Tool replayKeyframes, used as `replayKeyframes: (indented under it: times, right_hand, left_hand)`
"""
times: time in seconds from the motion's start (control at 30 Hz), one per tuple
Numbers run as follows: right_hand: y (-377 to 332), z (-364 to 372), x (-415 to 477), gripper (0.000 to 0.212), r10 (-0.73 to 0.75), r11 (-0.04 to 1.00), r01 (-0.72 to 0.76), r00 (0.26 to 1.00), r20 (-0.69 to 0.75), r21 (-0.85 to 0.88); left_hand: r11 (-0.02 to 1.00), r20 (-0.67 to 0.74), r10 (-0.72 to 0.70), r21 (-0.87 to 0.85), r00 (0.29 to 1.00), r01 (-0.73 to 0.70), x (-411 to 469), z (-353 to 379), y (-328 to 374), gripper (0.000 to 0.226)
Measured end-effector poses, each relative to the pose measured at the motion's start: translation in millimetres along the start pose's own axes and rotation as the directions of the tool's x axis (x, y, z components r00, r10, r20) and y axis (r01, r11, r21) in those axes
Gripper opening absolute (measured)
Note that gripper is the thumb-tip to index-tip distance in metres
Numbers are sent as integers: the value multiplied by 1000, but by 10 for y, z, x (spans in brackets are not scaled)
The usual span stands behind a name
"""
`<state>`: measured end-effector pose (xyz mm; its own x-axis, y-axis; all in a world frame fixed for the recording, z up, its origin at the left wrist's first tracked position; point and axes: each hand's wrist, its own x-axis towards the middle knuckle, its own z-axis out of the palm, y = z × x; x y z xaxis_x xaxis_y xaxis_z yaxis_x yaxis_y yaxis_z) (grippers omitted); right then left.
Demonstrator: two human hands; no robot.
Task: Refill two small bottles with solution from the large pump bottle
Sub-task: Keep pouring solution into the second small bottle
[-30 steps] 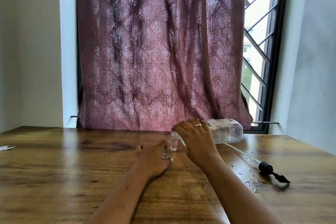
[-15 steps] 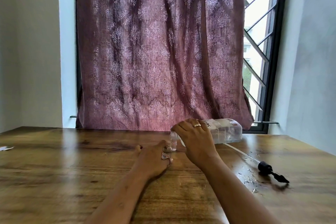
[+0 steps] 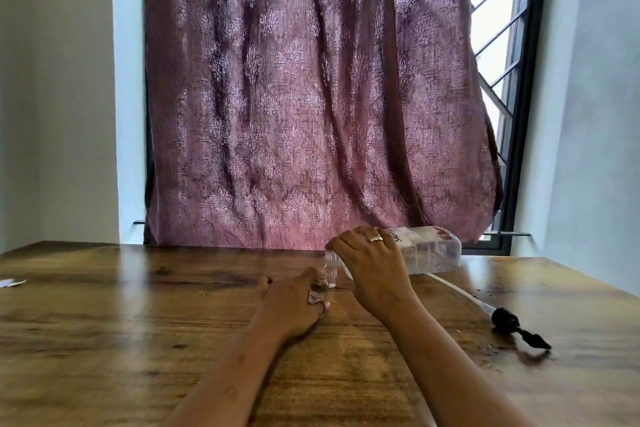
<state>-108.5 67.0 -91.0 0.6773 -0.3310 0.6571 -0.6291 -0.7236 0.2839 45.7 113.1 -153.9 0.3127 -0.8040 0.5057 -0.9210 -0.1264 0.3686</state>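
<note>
Two hands busy: left hand (image 3: 294,302) fingers (image 3: 323,305) curl round small bottle (image 3: 318,289), upright on bench (image 3: 138,340); right hand (image 3: 374,270) fingers (image 3: 346,246) wrap neck end of large bottle (image 3: 429,250), tipped near-horizontal just above it; second small bottle (image 3: 331,269) just behind; pump (image 3: 505,319) lies on bench to the right, well apart.

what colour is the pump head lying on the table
Black; the pump head shows best in the head view.

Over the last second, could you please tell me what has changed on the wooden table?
Nothing visibly moved; nothing was taken hold of or let go. The right hand still holds the large clear plastic bottle tipped sideways toward the small clear labelled bottle gripped by the left hand. The second small bottle behind it and the black pump head with its tube stay put.
</note>
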Motion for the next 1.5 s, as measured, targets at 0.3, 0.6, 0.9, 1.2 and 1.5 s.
replayKeyframes:
  times: [0.3,0.6,0.9,1.2,1.5]
  right_hand:
    - [-21,-11,-11,59,19,1000,-19,1000,-11,-17]
    - [-10,5,-5,59,7,1000,-7,1000,6,-8]
    - [-10,6,-1,59,2,1000,-2,1000,8,-16]
    - [-15,16,-4,64,27,999,-27,1000,-8,25]
    - [-66,-50,16,56,148,983,-130,979,-142,131]
  left_hand:
    - [998,34,7,65,999,-9,-13,-42,42,49]
    - [999,17,31,35,999,-32,-19,-46,55,48]
    - [997,53,7,76,999,-11,-12,-44,53,57]
    - [992,78,-24,128,997,13,-5,-50,78,60]
    - [993,79,-6,118,997,-4,-17,-52,55,54]
